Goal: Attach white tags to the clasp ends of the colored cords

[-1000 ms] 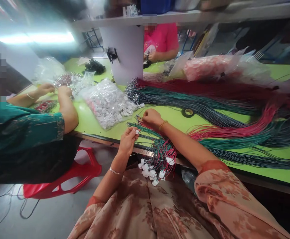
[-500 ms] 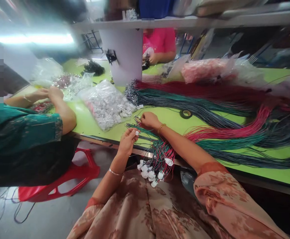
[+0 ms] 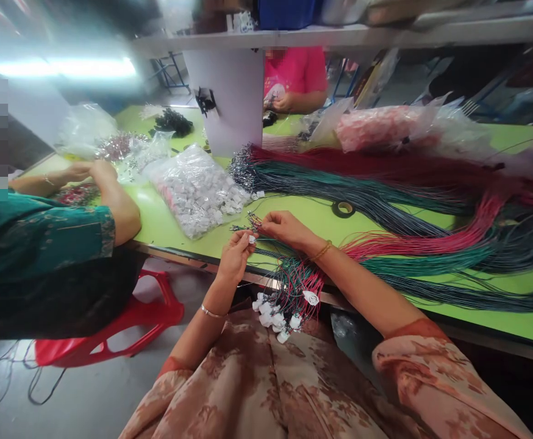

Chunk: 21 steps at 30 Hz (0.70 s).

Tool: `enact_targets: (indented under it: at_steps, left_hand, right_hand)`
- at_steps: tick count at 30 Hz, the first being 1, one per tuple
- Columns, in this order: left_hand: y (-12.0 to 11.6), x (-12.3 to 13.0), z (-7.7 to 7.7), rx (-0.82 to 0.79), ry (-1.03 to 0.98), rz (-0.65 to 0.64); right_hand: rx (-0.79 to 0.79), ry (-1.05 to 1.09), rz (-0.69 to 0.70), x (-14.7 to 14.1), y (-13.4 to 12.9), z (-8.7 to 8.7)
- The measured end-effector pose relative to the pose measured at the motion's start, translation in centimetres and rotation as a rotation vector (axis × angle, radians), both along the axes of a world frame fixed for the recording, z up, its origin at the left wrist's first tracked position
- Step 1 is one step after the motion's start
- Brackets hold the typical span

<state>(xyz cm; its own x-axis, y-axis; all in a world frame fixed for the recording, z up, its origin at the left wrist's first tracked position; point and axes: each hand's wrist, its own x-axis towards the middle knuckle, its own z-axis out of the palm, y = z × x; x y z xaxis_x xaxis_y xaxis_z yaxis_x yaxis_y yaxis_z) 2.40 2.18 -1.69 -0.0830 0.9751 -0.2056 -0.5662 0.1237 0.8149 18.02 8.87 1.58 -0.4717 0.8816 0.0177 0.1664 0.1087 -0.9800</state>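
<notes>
At the near edge of a green table (image 3: pixel 307 210), the person's two hands work close together over a spread of thin wires. The left hand (image 3: pixel 233 259) pinches a small white connector (image 3: pixel 252 240) between thumb and fingertips, its face turned up, just in front of the metal-tipped wire ends (image 3: pixel 253 220). The right hand (image 3: pixel 287 228) is just behind and to the right of it, thumb and forefinger drawn together at those wire ends; whether a wire is caught between them cannot be told. Below the hands, a cluster of white connectors (image 3: pixel 273 317) on red and green leads hangs over the table edge, near the person's lap. To the right, bundles of red wires (image 3: pixel 431 244), green wires (image 3: pixel 431 264) and dark wires (image 3: pixel 454 292) run along the tabletop, with a roll of black tape (image 3: pixel 336 210) beyond the right wrist. A clear bag of white pieces (image 3: pixel 197 192) lies behind the left hand, and farther back a plastic bag with pink contents (image 3: pixel 376 125) rests past the dark red wires (image 3: pixel 362 163). On the left, a co-worker in a teal top (image 3: pixel 65 238) sits on a red chair (image 3: pixel 168 311); across the table is another person in a pink shirt (image 3: pixel 298 76).
</notes>
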Motion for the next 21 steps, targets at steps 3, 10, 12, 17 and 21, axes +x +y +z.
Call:
enact_targets:
  at_steps: [3, 10, 12, 17, 21]
  left_hand:
    - [0.1, 0.3, 0.0, 0.018, -0.025, 0.001]
    - [-0.2, 0.5, 0.3, 0.015, -0.064, 0.002]
    - [-0.3, 0.7, 0.3, 0.02, -0.055, 0.012]
    - [-0.6, 1.1, 0.1, 0.069, 0.07, 0.029]
    - [-0.6, 1.0, -0.2, 0.026, 0.066, 0.056]
  right_hand:
    - [0.082, -0.092, 0.087, 0.4, -1.0, 0.2]
    - [0.213, -0.167, 0.083, 0.5, -1.7, -0.5]
    - [0.241, -0.182, 0.063, 0.4, -1.9, -0.6]
    - [0.302, -0.217, 0.032, 0.1, -2.5, -0.5]
    - [0.36, -0.239, 0.08, 0.4, -2.7, -0.4]
